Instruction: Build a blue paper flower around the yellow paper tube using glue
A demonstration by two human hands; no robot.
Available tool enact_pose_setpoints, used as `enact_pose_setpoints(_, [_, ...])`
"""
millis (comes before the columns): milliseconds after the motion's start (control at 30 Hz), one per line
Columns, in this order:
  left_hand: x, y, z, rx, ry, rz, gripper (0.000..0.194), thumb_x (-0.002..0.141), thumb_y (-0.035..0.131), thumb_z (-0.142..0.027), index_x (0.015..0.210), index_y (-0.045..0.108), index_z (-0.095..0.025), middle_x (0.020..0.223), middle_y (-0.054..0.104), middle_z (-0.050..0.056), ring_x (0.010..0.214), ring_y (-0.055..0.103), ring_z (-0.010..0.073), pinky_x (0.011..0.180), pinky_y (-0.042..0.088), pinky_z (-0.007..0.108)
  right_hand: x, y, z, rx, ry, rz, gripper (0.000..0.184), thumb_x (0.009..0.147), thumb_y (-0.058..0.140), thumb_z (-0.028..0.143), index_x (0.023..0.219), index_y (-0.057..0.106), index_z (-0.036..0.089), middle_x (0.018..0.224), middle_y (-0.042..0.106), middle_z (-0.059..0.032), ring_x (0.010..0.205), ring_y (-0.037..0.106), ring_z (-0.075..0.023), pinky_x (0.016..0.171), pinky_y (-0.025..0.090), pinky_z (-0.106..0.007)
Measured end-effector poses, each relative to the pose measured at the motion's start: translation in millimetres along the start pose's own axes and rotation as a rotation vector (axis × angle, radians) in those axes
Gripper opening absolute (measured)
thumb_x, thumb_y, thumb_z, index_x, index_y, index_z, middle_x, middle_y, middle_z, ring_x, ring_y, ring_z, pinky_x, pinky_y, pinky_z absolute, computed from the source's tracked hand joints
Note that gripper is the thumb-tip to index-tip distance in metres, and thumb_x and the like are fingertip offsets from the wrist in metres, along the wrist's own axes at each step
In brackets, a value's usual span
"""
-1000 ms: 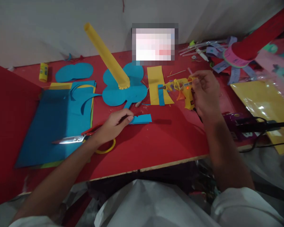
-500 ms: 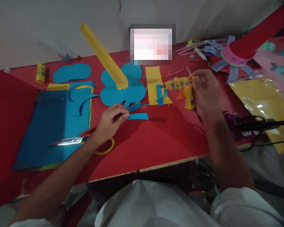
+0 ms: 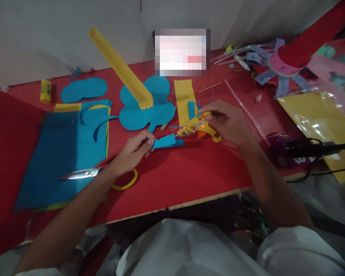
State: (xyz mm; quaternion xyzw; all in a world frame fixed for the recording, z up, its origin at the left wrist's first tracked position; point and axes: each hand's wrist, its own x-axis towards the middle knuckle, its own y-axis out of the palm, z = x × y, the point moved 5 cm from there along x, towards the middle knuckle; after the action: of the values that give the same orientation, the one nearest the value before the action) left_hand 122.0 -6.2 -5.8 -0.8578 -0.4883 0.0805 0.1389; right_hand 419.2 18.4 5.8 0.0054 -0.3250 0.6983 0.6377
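My left hand (image 3: 139, 148) pinches the left end of a blue paper strip (image 3: 166, 141) just above the red tabletop. In my right hand (image 3: 225, 120) is a yellow glue gun (image 3: 202, 126) with a small orange light glowing on its side. Its nozzle points left and meets the strip's right end; whether it touches cannot be made out. Behind the strip lies a blue petal-shaped paper cutout (image 3: 146, 115), with a yellow paper tube (image 3: 120, 69) standing tilted on it. A yellow paper piece (image 3: 184, 96) with a short blue strip on it lies behind the glue gun.
Scissors (image 3: 87, 173) with a yellow handle lie beneath my left forearm, on blue paper sheets (image 3: 54, 153). A glue stick (image 3: 45, 91) stands back left. A blurred-out screen (image 3: 181, 53) leans at the wall. Black cables (image 3: 319, 151) and a yellow packet (image 3: 313, 115) lie at right.
My right hand has brought the glue gun left and down, from over the yellow paper to the blue strip's end. My left hand has lifted the strip slightly.
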Motion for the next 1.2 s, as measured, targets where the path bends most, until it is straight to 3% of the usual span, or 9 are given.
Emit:
enact_pose_setpoints(433, [-1.2,-0.1,1.7,0.053,-0.053,-0.065,0.037,0.105,0.055,-0.052,0.088,0.056,-0.019,0.074,0.055,-0.002,0.063,0.05,0.0096,0.059,0.042,0.022,-9.2,-1.3,21.8,-0.204,-0.209,0.142,0.018,0.101,0.067,0.033,0.113,0.081,0.034,0.112,0.077,-0.0035,0.102,0.074,-0.0239,0.088,0.059,-0.04])
enact_pose_setpoints(567, [-1.5,-0.5,3.6,0.026,-0.061,-0.075,0.038,0.105,0.055,-0.053,0.087,0.055,-0.02,0.073,0.054,-0.002,0.062,0.05,0.0096,0.058,0.042,0.022,-9.7,0.9,26.7,-0.212,-0.239,0.129,0.017,0.101,0.067,0.032,0.112,0.079,0.035,0.11,0.076,-0.0038,0.102,0.073,-0.0255,0.088,0.059,-0.042])
enact_pose_setpoints(700, [-1.6,-2.4,6.6,0.026,-0.071,-0.111,0.038,0.105,0.055,-0.053,0.088,0.055,-0.02,0.071,0.053,-0.003,0.059,0.049,0.0092,0.056,0.04,0.022,-4.7,1.9,19.6,-0.196,-0.17,0.151,0.015,0.102,0.064,0.04,0.11,0.075,0.033,0.106,0.074,-0.006,0.102,0.07,-0.0282,0.089,0.056,-0.046])
enact_pose_setpoints(867, [-0.7,-2.8,4.6,0.014,-0.052,-0.113,0.041,0.104,0.056,-0.056,0.086,0.055,-0.02,0.07,0.053,-0.003,0.057,0.048,0.0086,0.054,0.039,0.022,-5.1,4.8,16.0,-0.19,-0.161,0.226,0.016,0.097,0.071,0.042,0.106,0.068,0.03,0.104,0.07,-0.0057,0.1,0.066,-0.0264,0.089,0.054,-0.043])
enact_pose_setpoints(1033, [0.0,-2.9,4.1,0.013,-0.058,-0.123,0.043,0.103,0.058,-0.059,0.086,0.055,-0.02,0.069,0.053,-0.003,0.057,0.048,0.0086,0.054,0.039,0.022,-12.6,13.4,4.8,-0.209,-0.087,0.264,0.031,0.09,0.079,0.044,0.11,0.061,0.028,0.102,0.067,-0.0031,0.085,0.064,-0.0212,0.073,0.051,-0.035])
enact_pose_setpoints(1200, [0.8,-1.3,3.6,-0.004,-0.054,-0.104,0.042,0.103,0.057,-0.058,0.085,0.054,-0.02,0.07,0.053,-0.003,0.058,0.049,0.0086,0.055,0.04,0.022,-19.4,21.6,-2.5,-0.227,0.035,0.27,0.029,0.093,0.074,0.044,0.109,0.056,0.028,0.103,0.066,-0.0026,0.079,0.063,-0.0184,0.064,0.047,-0.03])
